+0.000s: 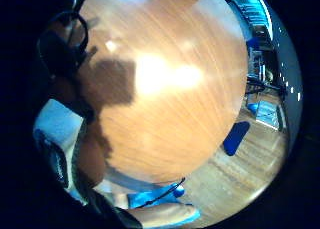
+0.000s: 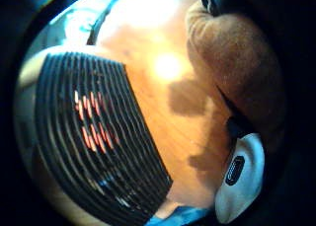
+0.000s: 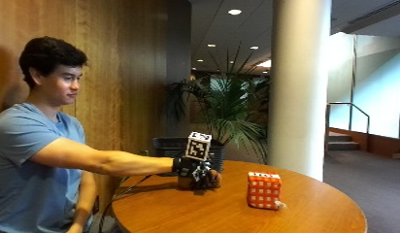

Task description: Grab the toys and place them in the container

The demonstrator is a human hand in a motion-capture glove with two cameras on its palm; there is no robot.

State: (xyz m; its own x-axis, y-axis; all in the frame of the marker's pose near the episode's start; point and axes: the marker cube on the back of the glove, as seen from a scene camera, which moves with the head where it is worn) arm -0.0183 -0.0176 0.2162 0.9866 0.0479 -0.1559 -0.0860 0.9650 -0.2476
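Observation:
In the outside view my gloved right hand [image 3: 199,174] reaches out over the far side of the round wooden table [image 3: 206,213]. Its fingers curl down over a brown plush toy [image 3: 186,183], which sits at table height. The thumb side palm view shows that brown plush [image 2: 237,58] close against the palm. A black slatted container [image 3: 166,145] stands just behind the hand. It fills much of the thumb side palm view [image 2: 98,147], with orange showing through its slats. An orange box with a white grid [image 3: 263,190] stands on the table to the hand's right, apart from it.
A small pale piece [image 3: 279,206] lies at the orange box's foot. The little finger side palm view shows bare tabletop [image 1: 170,114] with the hand's shadow, and blue chairs [image 1: 235,138] on the floor beyond its edge. A white column [image 3: 297,87] and a palm plant [image 3: 232,111] stand behind the table.

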